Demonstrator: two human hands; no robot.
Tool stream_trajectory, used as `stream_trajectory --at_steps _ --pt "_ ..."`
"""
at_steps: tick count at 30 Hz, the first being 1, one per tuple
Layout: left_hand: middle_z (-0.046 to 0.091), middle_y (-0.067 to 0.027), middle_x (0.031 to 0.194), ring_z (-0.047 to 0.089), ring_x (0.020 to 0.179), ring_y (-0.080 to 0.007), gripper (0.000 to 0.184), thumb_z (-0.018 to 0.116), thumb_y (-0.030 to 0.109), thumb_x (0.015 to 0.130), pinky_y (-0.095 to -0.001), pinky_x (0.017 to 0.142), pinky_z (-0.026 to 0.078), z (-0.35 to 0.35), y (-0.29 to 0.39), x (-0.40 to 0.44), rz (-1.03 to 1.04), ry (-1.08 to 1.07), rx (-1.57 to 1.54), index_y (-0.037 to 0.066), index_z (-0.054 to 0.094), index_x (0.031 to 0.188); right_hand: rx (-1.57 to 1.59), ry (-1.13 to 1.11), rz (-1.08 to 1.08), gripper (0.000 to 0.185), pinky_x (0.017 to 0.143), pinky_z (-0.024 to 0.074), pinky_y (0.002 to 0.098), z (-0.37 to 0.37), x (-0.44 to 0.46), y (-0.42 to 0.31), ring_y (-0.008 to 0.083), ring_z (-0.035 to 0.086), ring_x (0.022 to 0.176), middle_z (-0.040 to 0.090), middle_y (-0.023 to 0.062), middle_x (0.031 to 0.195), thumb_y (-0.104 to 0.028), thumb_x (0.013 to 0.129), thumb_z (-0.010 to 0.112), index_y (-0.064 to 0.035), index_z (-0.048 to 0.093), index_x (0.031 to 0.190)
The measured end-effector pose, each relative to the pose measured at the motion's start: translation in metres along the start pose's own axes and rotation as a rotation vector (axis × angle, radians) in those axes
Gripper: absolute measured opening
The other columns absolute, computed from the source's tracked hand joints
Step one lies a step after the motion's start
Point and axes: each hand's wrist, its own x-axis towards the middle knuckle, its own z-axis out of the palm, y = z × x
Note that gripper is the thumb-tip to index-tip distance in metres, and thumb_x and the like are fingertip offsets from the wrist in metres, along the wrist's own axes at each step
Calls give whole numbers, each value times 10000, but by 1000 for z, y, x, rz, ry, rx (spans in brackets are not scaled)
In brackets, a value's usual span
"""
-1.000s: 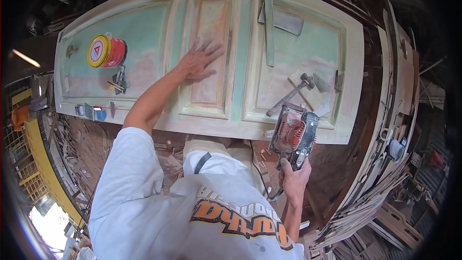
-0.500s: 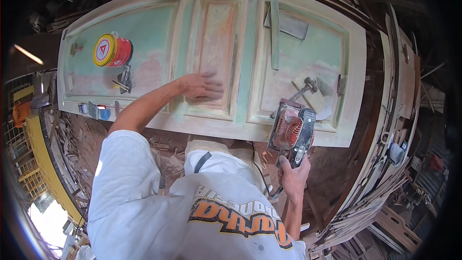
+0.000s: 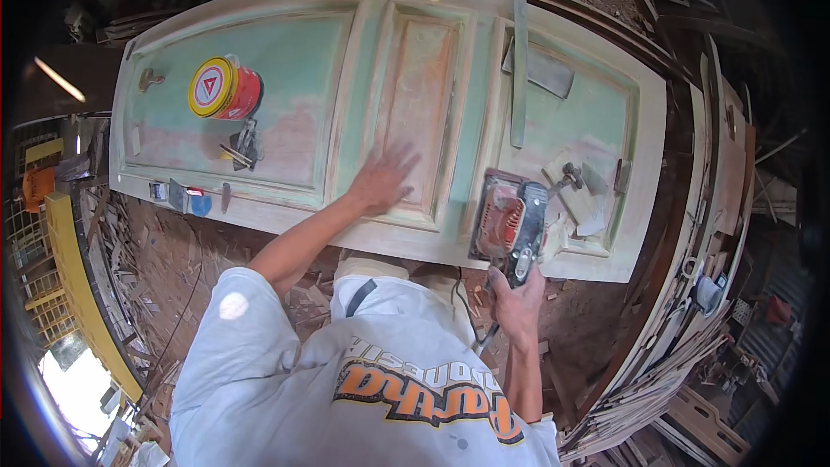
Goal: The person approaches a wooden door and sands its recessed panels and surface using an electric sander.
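A panelled wooden door [image 3: 347,112], patchy with pale green and pinkish filler, lies flat in front of me. My left hand [image 3: 382,180] is over its narrow middle panel, fingers spread and slightly blurred; I cannot tell how firmly it touches the wood. My right hand [image 3: 519,298] is wrapped round the handle of a red and black power sander [image 3: 512,220] near the door's front edge. The sander is at the border between the middle and right panels, its cord trailing down beside my body.
A red and yellow can [image 3: 223,89], dark putty knives [image 3: 245,145] and a brush [image 3: 149,79] lie on the left panel. A long flat strip [image 3: 519,69], a grey plate [image 3: 545,69] and a hammer [image 3: 568,175] are on the right. Wood scraps [image 3: 683,380] lie beyond.
My left hand has shifted a little over the middle panel, fingers still spread. The sander in my right hand has moved slightly left and turned more upright. The whole view has shifted too.
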Motion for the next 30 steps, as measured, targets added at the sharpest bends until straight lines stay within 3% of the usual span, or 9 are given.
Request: stream_trajectory --at_steps 3,7,13,14,17,26,28,29,30 --pt "299 -205 1881 212 1758 -438 825 706 430 1081 -662 1423 155 -15 -21 -7 -149 258 -114 119 414 1788 24 -46 143 286 615 518 307 33 17 -13 96 616 648 713 34 846 -75 1001 785 0 702 1263" --pt "333 -283 1841 286 1720 -474 756 683 328 1108 -604 1418 215 -36 -37 -37 -382 503 -412 62 423 1767 48 -110 116 284 670 551 339 97 52 -5 132 660 704 746 69 885 -135 1018 783 5 713 1255" --pt "401 -293 1804 363 1685 -478 656 696 233 1122 -533 1387 311 -47 -31 -90 -390 553 -584 33 495 1713 26 -90 -54 323 836 585 397 187 93 21 197 705 857 786 103 979 -162 1019 770 15 721 1284" --pt "436 -292 1785 401 1666 -476 631 700 222 1121 -527 1375 339 -48 -26 -96 -391 551 -606 25 520 1693 19 -95 -88 264 648 527 360 197 99 27 149 635 690 695 44 849 -164 1042 767 -19 679 1245" --pt "507 -288 1740 482 1614 -479 593 702 236 1125 -524 1347 383 -64 -10 -109 -356 558 -690 14 559 1656 -8 -74 -101 216 461 470 324 220 109 46 101 569 526 609 -12 725 -158 1061 756 -58 645 1218" --pt "645 -275 1582 620 1482 -459 510 695 232 1132 -495 1255 488 -71 -7 -124 -305 439 -855 -7 618 1575 -127 32 -179 259 569 549 362 234 105 42 128 645 620 677 38 761 -165 1040 740 -20 668 1242" --pt "655 -277 1566 630 1464 -462 510 694 231 1132 -497 1247 493 -74 -10 -125 -301 425 -862 -11 618 1574 -173 -12 -23 497 840 610 455 232 105 31 308 763 823 796 186 953 -205 1022 774 27 626 1437" --pt "664 -279 1549 640 1446 -466 510 693 230 1132 -499 1238 498 -76 -12 -125 -298 411 -865 -15 617 1573 -174 -8 -21 497 840 610 455 234 106 29 308 763 823 796 186 953 -205 1022 774 27 626 1437" --pt "664 -279 1549 640 1446 -466 510 693 230 1132 -499 1238 498 -75 -14 -125 -293 407 -869 -15 617 1573 -260 49 -60 620 866 610 495 237 106 28 387 775 882 788 247 1021 -207 1035 762 52 513 1540"
